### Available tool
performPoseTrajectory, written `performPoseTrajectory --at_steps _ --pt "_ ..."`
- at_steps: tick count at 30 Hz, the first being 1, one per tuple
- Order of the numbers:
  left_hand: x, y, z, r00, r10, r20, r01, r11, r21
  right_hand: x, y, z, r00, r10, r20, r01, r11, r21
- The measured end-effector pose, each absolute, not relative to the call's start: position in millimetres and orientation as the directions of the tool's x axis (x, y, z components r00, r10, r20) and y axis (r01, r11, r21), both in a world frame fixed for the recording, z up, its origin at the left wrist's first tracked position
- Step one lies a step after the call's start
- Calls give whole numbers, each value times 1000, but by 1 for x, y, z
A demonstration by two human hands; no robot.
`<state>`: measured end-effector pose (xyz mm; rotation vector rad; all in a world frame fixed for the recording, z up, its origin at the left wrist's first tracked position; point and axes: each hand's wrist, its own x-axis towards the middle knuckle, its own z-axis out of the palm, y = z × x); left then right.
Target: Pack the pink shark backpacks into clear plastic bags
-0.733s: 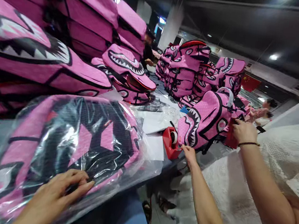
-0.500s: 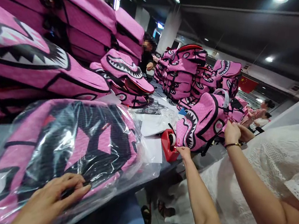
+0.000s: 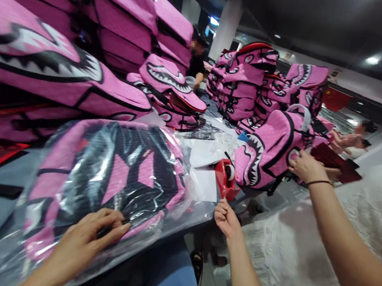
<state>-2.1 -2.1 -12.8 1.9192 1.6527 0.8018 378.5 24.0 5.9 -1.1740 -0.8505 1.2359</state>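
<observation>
A pink and black backpack lies in a clear plastic bag on the table before me. My left hand rests on the bag's near side, thumb and fingers pinched together on the plastic. At the table edge stands a red tape dispenser with a roll of tape in it. Just in front of its near end is my right hand, raised with the fingers closed. It pinches the end of the tape, which is thin and hard to see.
Large pink backpacks with shark mouths are stacked at left; another pile stands behind. To the right, a co-worker's hand touches an upright pink backpack. White papers lie beside the dispenser. A person in black is farther back.
My right hand has drawn back from the dispenser toward me, fingers closed. The left hand stays on the bag. The co-worker's hand has shifted, and a dark red flat thing shows behind it.
</observation>
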Motion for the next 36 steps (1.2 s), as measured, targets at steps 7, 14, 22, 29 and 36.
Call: performPoseTrajectory --at_steps 7,14,22,29,36 --pt "16 -6 19 124 992 8 617 -84 782 301 34 111 -840 541 50 -23 57 -998" --pt "22 -8 19 107 994 6 607 -70 792 198 94 144 -867 172 -467 386 824 -414" --pt "21 -9 18 122 992 24 643 -98 760 209 111 134 -671 648 -360 706 707 -41" --pt "23 -8 20 156 987 37 638 -129 760 229 56 94 -786 616 -48 603 747 -280" --pt "-29 -51 -1 207 899 385 804 -380 456 226 63 78 -804 584 -111 586 748 -313"
